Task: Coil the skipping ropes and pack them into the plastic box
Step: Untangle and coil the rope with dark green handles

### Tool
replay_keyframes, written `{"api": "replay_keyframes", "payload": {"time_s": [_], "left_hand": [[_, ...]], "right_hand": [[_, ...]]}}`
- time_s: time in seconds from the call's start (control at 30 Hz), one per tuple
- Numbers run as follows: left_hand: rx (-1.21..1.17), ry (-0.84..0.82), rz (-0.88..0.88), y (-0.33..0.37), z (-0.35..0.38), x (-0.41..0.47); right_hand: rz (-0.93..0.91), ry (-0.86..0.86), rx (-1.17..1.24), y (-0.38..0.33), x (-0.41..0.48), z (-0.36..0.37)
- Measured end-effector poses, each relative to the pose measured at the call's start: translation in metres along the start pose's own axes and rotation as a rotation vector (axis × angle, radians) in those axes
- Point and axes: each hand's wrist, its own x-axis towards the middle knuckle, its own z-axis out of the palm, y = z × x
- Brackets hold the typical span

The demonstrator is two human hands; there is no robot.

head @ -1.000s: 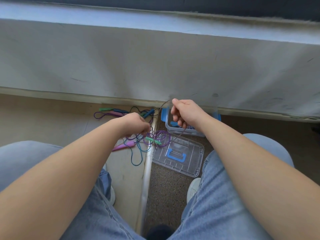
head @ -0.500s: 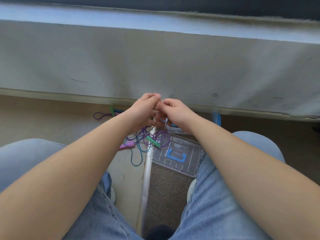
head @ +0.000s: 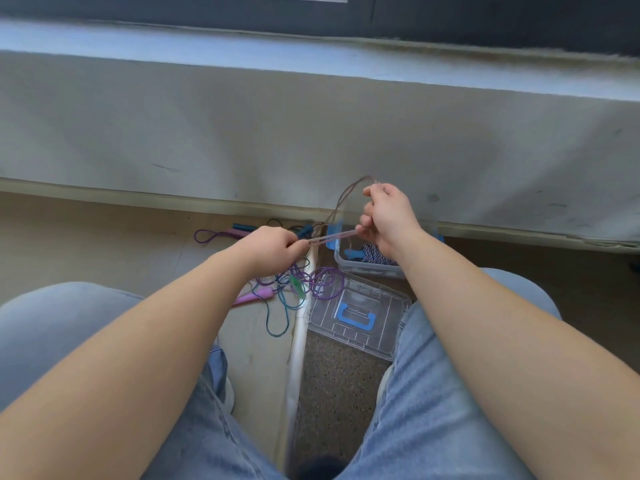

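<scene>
Above the floor, ahead of the seated person's knees, the pale rope (head: 332,237) is stretched taut between both hands. The left hand (head: 273,247) is closed, its fingers curled, and pinches the near-left end of the taut length; the right hand (head: 388,220) is likewise closed and grips the other end at its lower fingers. From the top of the right hand, further turns of the same rope arch up and to the left, then drop toward the floor beside the plastic box (head: 367,270); this loop hangs from the right hand alone, outside the left hand's grip. The rope's handles cannot be made out.

The plastic box stands open on the floor beneath the right hand and wrist, close to the foot of the wall (head: 242,133); inside lies a blue-and-white twisted cord (head: 375,255), partly hidden by the wrist. The clear lid (head: 384,336), with a blue handle, lies flat on the floor just in front of the box, beside the right leg.

A tangle of ropes (head: 325,282), purple and teal, lies on the floor below the left hand; its purple coils overlap the lid's far-left corner. Within it are a green handle (head: 298,284) and a pink handle (head: 251,296). Nearer the wall lie a purple loop (head: 207,235) and a dark blue handle (head: 242,226). A pale floor strip (head: 298,341) runs between the legs.
</scene>
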Motion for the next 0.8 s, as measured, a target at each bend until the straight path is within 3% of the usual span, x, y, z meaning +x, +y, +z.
{"api": "replay_keyframes", "payload": {"time_s": [0.13, 0.2, 0.3, 0.33, 0.4, 0.47, 0.5, 0.63, 0.7, 0.8], "left_hand": [[0.038, 0.032, -0.091, -0.026, 0.003, -0.003], [0.002, 0.058, -0.068, -0.024, 0.004, -0.002], [-0.026, 0.106, 0.025, -0.009, 0.001, -0.006], [-0.031, 0.122, 0.061, -0.005, 0.000, -0.007], [-0.044, 0.159, 0.120, 0.004, -0.001, -0.008], [-0.068, 0.196, 0.161, 0.009, -0.003, -0.008], [-0.072, 0.209, 0.164, 0.010, -0.005, -0.008], [-0.033, 0.227, 0.135, 0.000, -0.009, -0.009], [-0.003, 0.197, 0.121, -0.004, -0.009, -0.011], [0.080, 0.134, 0.063, -0.013, -0.007, -0.010]], "right_hand": [[0.099, 0.149, -0.278, 0.017, 0.013, -0.009], [0.116, 0.127, -0.638, 0.021, 0.010, -0.009], [-0.012, 0.040, -1.145, 0.020, -0.007, -0.002], [-0.080, -0.033, -1.174, 0.021, -0.009, 0.002], [-0.199, -0.340, -1.061, 0.023, -0.016, 0.013], [-0.196, -0.617, -0.895, 0.027, -0.025, 0.022], [-0.149, -0.654, -0.849, 0.028, -0.028, 0.025], [0.034, -0.559, -0.680, 0.019, -0.028, 0.026], [-0.023, -0.462, -0.635, 0.016, -0.023, 0.020], [-0.185, -0.170, -0.757, 0.012, -0.017, 0.008]]}}
